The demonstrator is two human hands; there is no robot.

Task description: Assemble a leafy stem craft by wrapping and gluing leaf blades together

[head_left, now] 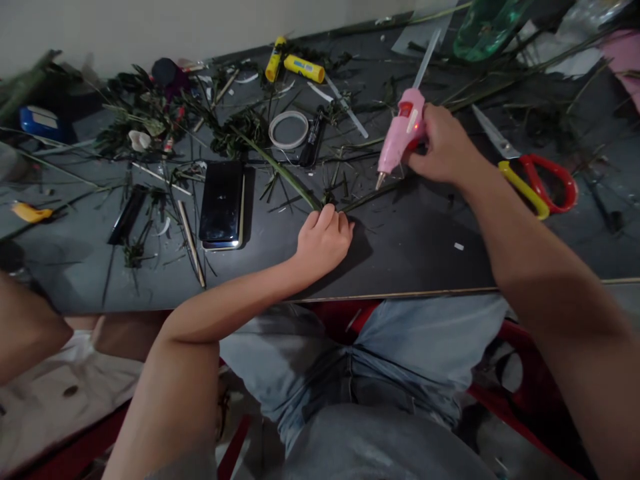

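- Head view, looking down at two bare arms over a dark grey tabletop [425,247] strewn with cut leaves and stalks.
- Right hand [443,147] is wrapped firmly around the handle of a pink plastic hot glue gun [400,133]. The gun's metal tip slants down and to the left of the grip, just above the table.
- Left hand [323,240] rests on the table as a loose fist, its fingers closed on the near end of a long green plant stem [275,167]. The stem runs away from that grip, up and to the left.
- Glue tip sits near the left hand's fingers, slightly to their right, not touching them.
- Left of the left-hand grip lies a black rectangular smartphone [223,200].
- Right of the right-hand grip lie metal scissors with red and yellow handles [537,180].
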